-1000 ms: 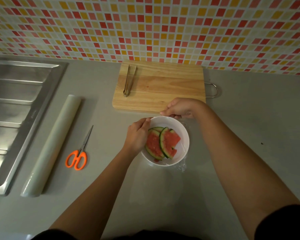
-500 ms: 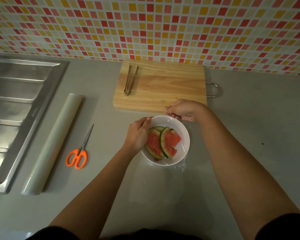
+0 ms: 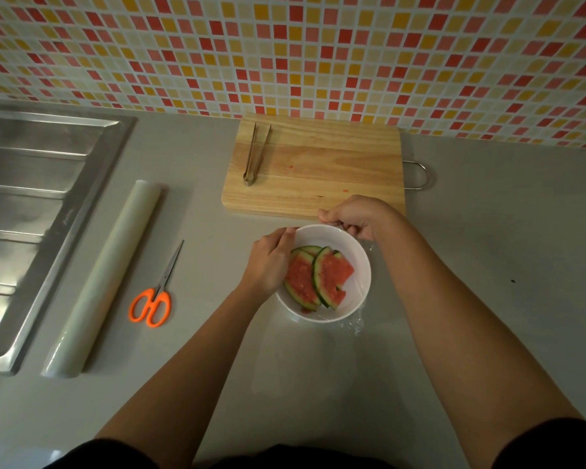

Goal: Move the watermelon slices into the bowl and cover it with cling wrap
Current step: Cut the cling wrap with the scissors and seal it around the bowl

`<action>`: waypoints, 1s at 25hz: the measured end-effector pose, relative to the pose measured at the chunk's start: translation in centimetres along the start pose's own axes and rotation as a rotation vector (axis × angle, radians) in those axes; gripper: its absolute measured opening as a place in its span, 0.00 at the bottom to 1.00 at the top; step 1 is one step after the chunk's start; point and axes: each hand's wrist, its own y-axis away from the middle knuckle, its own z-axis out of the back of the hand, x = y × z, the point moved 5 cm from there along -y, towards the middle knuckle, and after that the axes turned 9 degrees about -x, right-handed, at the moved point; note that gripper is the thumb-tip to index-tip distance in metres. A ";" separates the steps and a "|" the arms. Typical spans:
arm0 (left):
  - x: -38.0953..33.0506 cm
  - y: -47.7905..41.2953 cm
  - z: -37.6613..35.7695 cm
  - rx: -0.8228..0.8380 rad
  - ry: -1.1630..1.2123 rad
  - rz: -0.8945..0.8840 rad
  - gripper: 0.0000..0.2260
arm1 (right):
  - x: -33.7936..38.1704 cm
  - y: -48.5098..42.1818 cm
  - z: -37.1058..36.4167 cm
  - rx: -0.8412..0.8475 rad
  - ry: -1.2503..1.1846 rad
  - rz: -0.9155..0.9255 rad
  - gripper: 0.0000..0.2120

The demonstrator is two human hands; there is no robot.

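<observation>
Three-ish watermelon slices sit overlapped inside the white bowl, which stands on the grey counter just in front of the cutting board. Cling wrap looks laid over the bowl, with crinkled film bunched at the near-right foot; most of the sheet is too clear to trace. Right hand is at the far rim, fingers curled, pinching a wad of film. Left hand is curled around the left rim; whether it also traps film there, cannot tell. Risks, as judgement: the right hand pulling too hard could tear the film or peel it off the near side, where it looks only loosely tucked. A tug with the left hand slack could slide or tip the bowl toward the board and shift the slices. Film may cling to itself in the pinch and leave a gap at the far rim. Wet juice on the rim could stop it sticking. Further out: tongs on the board, scissors and the wrap roll left of the bowl, then the sink. None are close enough to interfere.
</observation>
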 end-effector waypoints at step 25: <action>-0.5 -0.1 -0.3 0.042 -0.127 -0.070 0.27 | 0.6 1.1 0.3 0.026 0.071 -0.010 0.12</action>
